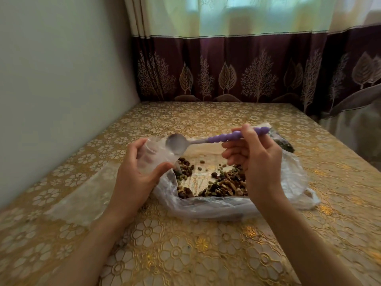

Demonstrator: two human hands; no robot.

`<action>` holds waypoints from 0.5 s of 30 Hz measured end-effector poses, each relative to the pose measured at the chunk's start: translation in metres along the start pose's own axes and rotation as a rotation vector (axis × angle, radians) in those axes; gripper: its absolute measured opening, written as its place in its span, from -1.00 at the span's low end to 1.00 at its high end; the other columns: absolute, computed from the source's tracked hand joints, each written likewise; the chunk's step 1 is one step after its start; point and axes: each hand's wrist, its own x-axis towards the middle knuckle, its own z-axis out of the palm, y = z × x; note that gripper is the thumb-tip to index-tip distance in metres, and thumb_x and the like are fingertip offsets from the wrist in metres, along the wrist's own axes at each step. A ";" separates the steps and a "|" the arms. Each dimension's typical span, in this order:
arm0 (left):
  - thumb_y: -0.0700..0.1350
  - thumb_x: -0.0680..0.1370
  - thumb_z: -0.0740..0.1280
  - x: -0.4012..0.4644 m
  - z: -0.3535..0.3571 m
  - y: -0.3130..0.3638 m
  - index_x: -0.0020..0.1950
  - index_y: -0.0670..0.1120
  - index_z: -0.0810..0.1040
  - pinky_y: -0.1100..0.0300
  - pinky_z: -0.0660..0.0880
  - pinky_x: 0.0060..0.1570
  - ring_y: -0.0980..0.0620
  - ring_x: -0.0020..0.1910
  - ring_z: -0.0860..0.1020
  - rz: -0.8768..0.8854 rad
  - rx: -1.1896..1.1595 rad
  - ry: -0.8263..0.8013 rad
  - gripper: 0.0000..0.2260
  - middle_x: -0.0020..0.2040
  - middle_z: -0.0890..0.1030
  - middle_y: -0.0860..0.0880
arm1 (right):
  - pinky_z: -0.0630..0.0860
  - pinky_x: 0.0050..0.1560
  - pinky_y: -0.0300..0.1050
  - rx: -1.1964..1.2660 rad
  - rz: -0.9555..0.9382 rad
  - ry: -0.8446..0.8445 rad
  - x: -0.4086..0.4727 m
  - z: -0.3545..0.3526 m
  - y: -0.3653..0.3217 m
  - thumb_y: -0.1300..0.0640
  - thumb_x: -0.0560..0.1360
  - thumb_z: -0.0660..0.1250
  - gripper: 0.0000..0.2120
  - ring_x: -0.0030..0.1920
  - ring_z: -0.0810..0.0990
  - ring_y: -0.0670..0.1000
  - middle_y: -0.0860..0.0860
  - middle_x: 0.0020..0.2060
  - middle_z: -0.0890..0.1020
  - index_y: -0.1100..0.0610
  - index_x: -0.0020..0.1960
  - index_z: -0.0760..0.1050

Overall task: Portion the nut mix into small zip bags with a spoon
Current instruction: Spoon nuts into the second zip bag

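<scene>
Purple-handled spoon [206,140] pinched by right hand [255,159], bowl at mouth of small zip bag [153,155] | left hand [136,172] grips bag open over nut mix [222,182], probably catching spills | tabletop [185,254]

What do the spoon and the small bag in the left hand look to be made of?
Spoon: the bowl looks like dull, smooth metal with a soft sheen; the handle looks like glossy lilac plastic, moulded in beaded bulges. Small bag: thin, clear, soft plastic film; it crinkles, and the left hand fingers show through it.
</scene>
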 end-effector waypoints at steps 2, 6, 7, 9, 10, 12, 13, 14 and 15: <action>0.29 0.28 0.40 0.000 -0.001 0.000 0.30 0.04 0.34 -0.03 0.51 0.12 0.05 0.16 0.51 -0.007 -0.012 0.004 -0.32 0.20 0.51 0.04 | 0.44 -0.52 -0.26 -0.042 -0.020 0.086 0.003 -0.007 -0.001 0.14 0.61 0.18 -0.70 -0.49 0.53 -0.02 0.09 -0.39 0.67 0.28 -0.19 0.52; 0.36 0.25 0.39 -0.001 -0.002 0.000 0.32 0.04 0.33 -0.12 0.52 0.08 -0.01 0.16 0.52 -0.028 -0.032 0.005 -0.25 0.21 0.51 0.01 | 0.38 -0.54 -0.30 -0.152 -0.055 0.199 0.007 -0.021 -0.003 0.09 0.61 0.18 -0.68 -0.52 0.46 -0.08 0.00 -0.47 0.63 0.14 -0.28 0.50; 0.39 0.23 0.38 0.000 -0.003 0.000 0.32 0.05 0.32 -0.13 0.52 0.08 -0.03 0.17 0.52 -0.031 -0.032 0.005 -0.23 0.22 0.51 0.01 | 0.38 -0.53 -0.31 -0.196 -0.055 0.201 0.008 -0.023 -0.002 0.09 0.61 0.18 -0.67 -0.52 0.46 -0.10 -0.01 -0.48 0.62 0.11 -0.30 0.49; 0.44 0.19 0.35 0.000 -0.003 -0.001 0.33 0.05 0.32 -0.15 0.50 0.10 -0.05 0.19 0.51 -0.034 -0.026 0.007 -0.18 0.23 0.50 -0.01 | 0.39 -0.49 -0.31 -0.301 -0.040 0.170 0.008 -0.026 0.000 0.08 0.60 0.18 -0.66 -0.51 0.47 -0.13 -0.01 -0.48 0.63 0.11 -0.32 0.50; 0.45 0.19 0.34 0.000 -0.003 -0.001 0.33 0.05 0.32 -0.15 0.50 0.11 -0.04 0.20 0.50 -0.034 -0.022 0.007 -0.17 0.24 0.50 -0.01 | 0.40 -0.47 -0.29 -0.354 -0.030 0.142 0.008 -0.026 0.001 0.09 0.60 0.18 -0.65 -0.50 0.48 -0.14 0.00 -0.47 0.64 0.13 -0.33 0.50; 0.46 0.19 0.34 0.000 -0.003 -0.001 0.33 0.05 0.32 -0.14 0.49 0.12 -0.04 0.21 0.49 -0.035 -0.015 0.004 -0.17 0.24 0.49 -0.02 | 0.40 -0.37 -0.24 -0.451 -0.005 0.087 0.007 -0.024 0.004 0.09 0.60 0.17 -0.64 -0.49 0.49 -0.18 0.00 -0.46 0.65 0.13 -0.33 0.50; 0.46 0.19 0.33 0.000 -0.003 -0.001 0.33 0.05 0.32 -0.14 0.49 0.12 -0.04 0.21 0.49 -0.034 -0.012 0.003 -0.17 0.24 0.49 -0.02 | 0.39 -0.34 -0.21 -0.475 0.014 0.063 0.007 -0.023 0.005 0.09 0.61 0.17 -0.64 -0.48 0.50 -0.17 0.02 -0.44 0.66 0.13 -0.33 0.50; 0.46 0.19 0.33 0.000 -0.003 -0.001 0.33 0.05 0.32 -0.14 0.49 0.12 -0.04 0.21 0.49 -0.033 -0.008 0.002 -0.17 0.24 0.49 -0.03 | 0.38 -0.34 -0.19 -0.473 0.042 0.041 0.006 -0.022 0.005 0.08 0.61 0.17 -0.64 -0.47 0.50 -0.14 0.05 -0.43 0.66 0.14 -0.32 0.50; 0.46 0.19 0.33 0.000 -0.003 -0.001 0.34 0.05 0.32 -0.15 0.49 0.11 -0.05 0.21 0.49 -0.035 -0.008 -0.001 -0.16 0.25 0.49 -0.03 | 0.38 -0.37 -0.19 -0.451 0.081 0.020 0.006 -0.021 0.005 0.08 0.61 0.17 -0.64 -0.47 0.50 -0.11 0.07 -0.43 0.66 0.15 -0.31 0.50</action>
